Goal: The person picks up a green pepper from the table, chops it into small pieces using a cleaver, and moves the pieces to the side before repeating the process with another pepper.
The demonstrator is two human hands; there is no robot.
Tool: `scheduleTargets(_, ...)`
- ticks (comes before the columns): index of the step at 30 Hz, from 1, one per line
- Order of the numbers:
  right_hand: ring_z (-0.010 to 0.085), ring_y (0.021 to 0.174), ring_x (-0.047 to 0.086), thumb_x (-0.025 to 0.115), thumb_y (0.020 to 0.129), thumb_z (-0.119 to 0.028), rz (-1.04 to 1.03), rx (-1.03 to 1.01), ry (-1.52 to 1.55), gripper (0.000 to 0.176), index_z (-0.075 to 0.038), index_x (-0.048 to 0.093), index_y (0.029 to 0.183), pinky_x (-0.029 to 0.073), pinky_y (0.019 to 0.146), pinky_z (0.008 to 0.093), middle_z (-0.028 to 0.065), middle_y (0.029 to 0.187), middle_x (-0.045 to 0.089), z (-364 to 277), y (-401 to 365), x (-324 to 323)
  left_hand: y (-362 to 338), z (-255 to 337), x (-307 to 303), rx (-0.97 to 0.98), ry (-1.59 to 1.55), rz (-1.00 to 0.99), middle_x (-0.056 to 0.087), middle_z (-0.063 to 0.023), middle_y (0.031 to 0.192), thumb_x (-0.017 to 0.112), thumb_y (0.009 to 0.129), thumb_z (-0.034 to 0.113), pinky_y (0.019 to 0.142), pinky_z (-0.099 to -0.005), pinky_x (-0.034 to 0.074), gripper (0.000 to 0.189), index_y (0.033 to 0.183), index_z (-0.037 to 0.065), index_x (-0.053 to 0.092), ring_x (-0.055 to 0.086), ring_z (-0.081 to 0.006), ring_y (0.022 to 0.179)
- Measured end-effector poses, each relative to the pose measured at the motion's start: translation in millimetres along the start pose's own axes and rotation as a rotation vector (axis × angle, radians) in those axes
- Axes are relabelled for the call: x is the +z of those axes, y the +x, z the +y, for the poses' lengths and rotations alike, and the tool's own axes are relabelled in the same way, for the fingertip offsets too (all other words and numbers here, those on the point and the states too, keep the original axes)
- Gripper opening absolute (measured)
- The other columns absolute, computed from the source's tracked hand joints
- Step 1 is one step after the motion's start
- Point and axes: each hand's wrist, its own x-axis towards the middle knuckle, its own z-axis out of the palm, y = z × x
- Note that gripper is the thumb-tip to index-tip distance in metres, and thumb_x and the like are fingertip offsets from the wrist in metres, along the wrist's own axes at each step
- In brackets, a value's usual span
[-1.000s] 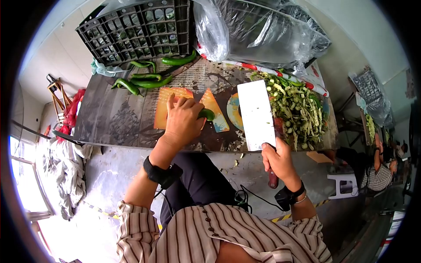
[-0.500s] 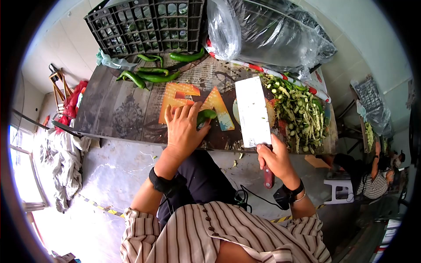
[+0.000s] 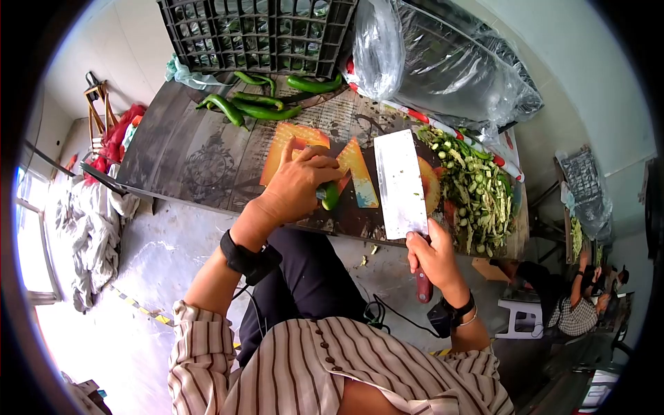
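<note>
My left hand [image 3: 297, 181] is closed around a green chili pepper [image 3: 330, 198] near the table's front edge; one rounded end shows below the fingers and the rest is covered. In my right hand [image 3: 436, 254] is a cleaver [image 3: 402, 185], gripped by its reddish-brown handle, the broad pale blade pointing away from me over the table. Green flecks stick to the blade. To its right lies a heap of chopped green peppers [image 3: 477, 197]. Several whole green peppers [image 3: 257, 111] rest beyond my left hand.
A black plastic crate [image 3: 259, 38] with green contents stands at the table's [image 3: 180, 149] back. Beside it sits a plastic-wrapped bundle [image 3: 449, 62], with a red-and-white rolled edge [image 3: 443, 128] in front. A white stool [image 3: 520, 319] and another person [image 3: 574, 311] are at the right.
My left hand has curled its fingers around the pepper, which now points more towards me. The cleaver stays in my right hand, little changed. The whole view has shifted slightly.
</note>
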Motion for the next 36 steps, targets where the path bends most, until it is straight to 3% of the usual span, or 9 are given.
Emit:
scheduleTargets(4, 0.0075, 0.048, 0.050, 0.053, 0.096, -0.010, 0.020, 0.015, -0.033, 0.011, 0.000, 0.048, 0.095, 0.042, 0.043, 0.0253, 0.0005, 0.064, 0.050, -0.8, -0.3, -1.5, -8.7, 9.9, -3.9, -0.003, 0.060, 0.083, 0.063, -0.0017, 0.114, 0.065, 0.073, 0.006, 0.108, -0.0531, 0.029, 0.037, 0.109, 0.015, 0.067, 0.053, -0.0233, 0.119)
scheduleTargets(6, 0.0075, 0.048, 0.050, 0.053, 0.096, -0.010, 0.017, 0.014, -0.026, 0.012, 0.000, 0.047, 0.094, 0.043, 0.043, 0.0252, 0.0007, 0.064, 0.050, 1.3, 0.4, -2.4, -22.5, 16.4, 4.2, -0.237, -0.065, 0.297, 0.063, -0.0061, 0.110, 0.066, 0.074, 0.008, 0.098, -0.0439, 0.038, 0.034, 0.108, 0.012, 0.065, 0.056, -0.0259, 0.108)
scheduleTargets(7, 0.0076, 0.048, 0.050, 0.053, 0.097, -0.011, 0.016, 0.011, -0.018, 0.012, 0.000, 0.047, 0.094, 0.043, 0.043, 0.0251, 0.0010, 0.064, 0.050, 3.0, 0.9, -2.3, -25.7, 28.2, -0.7, -0.256, 0.007, 0.313, 0.060, -0.0082, 0.103, 0.072, 0.075, 0.018, 0.085, -0.0388, 0.040, 0.036, 0.108, 0.009, 0.061, 0.056, -0.0279, 0.096)
scheduleTargets(11, 0.0076, 0.048, 0.050, 0.053, 0.097, -0.011, 0.010, 0.010, -0.014, 0.013, 0.000, 0.047, 0.094, 0.043, 0.043, 0.0251, 0.0012, 0.063, 0.050, 7.0, 4.1, -1.3, -28.9, 55.6, 10.5, -0.402, 0.051, 0.220, 0.056, -0.0073, 0.097, 0.080, 0.070, 0.033, 0.081, -0.0383, 0.038, 0.051, 0.107, 0.009, 0.054, 0.055, -0.0276, 0.093)
scheduleTargets(16, 0.0077, 0.047, 0.050, 0.053, 0.096, -0.011, 0.005, -0.011, -0.039, 0.013, -0.001, 0.047, 0.092, 0.043, 0.043, 0.0253, 0.0012, 0.063, 0.050, 4.4, 1.5, 0.5, -30.2, 45.1, 18.1, -0.449, 0.065, 0.214, 0.060, -0.0081, 0.096, 0.079, 0.072, 0.026, 0.087, -0.0390, 0.037, 0.046, 0.107, 0.008, 0.055, 0.057, -0.0267, 0.096)
scheduleTargets(19, 0.0085, 0.048, 0.050, 0.052, 0.097, -0.008, 0.002, 0.022, 0.009, 0.009, 0.000, 0.048, 0.098, 0.044, 0.043, 0.0249, 0.0027, 0.069, 0.051, 12.5, 0.8, -3.0, -36.2, 38.8, 12.7, -0.359, 0.036, 0.231, 0.062, -0.0076, 0.095, 0.075, 0.074, 0.018, 0.095, -0.0418, 0.036, 0.040, 0.108, 0.008, 0.057, 0.058, -0.0264, 0.098)
scheduleTargets(24, 0.0080, 0.047, 0.050, 0.054, 0.096, -0.009, 0.029, 0.010, 0.011, 0.012, 0.000, 0.047, 0.092, 0.044, 0.043, 0.0256, 0.0017, 0.064, 0.051, 9.8, 0.7, -1.4, -46.3, 28.3, -4.2, -0.331, 0.058, 0.189, 0.064, -0.0049, 0.098, 0.070, 0.074, 0.012, 0.110, -0.0522, 0.027, 0.039, 0.111, 0.009, 0.059, 0.058, -0.0263, 0.103)
scheduleTargets(32, 0.0090, 0.048, 0.050, 0.052, 0.097, -0.008, 0.004, 0.007, 0.001, 0.009, 0.000, 0.047, 0.098, 0.044, 0.042, 0.0248, 0.0028, 0.067, 0.051, 13.1, 3.3, -0.9, -39.9, 26.3, 5.8, -0.364, 0.106, 0.227, 0.064, -0.0043, 0.098, 0.078, 0.071, 0.020, 0.106, -0.0507, 0.031, 0.048, 0.113, 0.009, 0.058, 0.058, -0.0251, 0.103)
scheduleTargets(36, 0.0088, 0.048, 0.050, 0.053, 0.097, -0.008, 0.010, 0.011, -0.003, 0.010, 0.000, 0.048, 0.095, 0.044, 0.042, 0.0253, 0.0026, 0.066, 0.051, 10.5, 2.8, -1.1, -40.2, 25.8, 1.2, -0.346, -0.005, 0.280, 0.064, -0.0067, 0.088, 0.075, 0.075, 0.017, 0.102, -0.0460, 0.034, 0.038, 0.108, 0.006, 0.061, 0.060, -0.0255, 0.092)
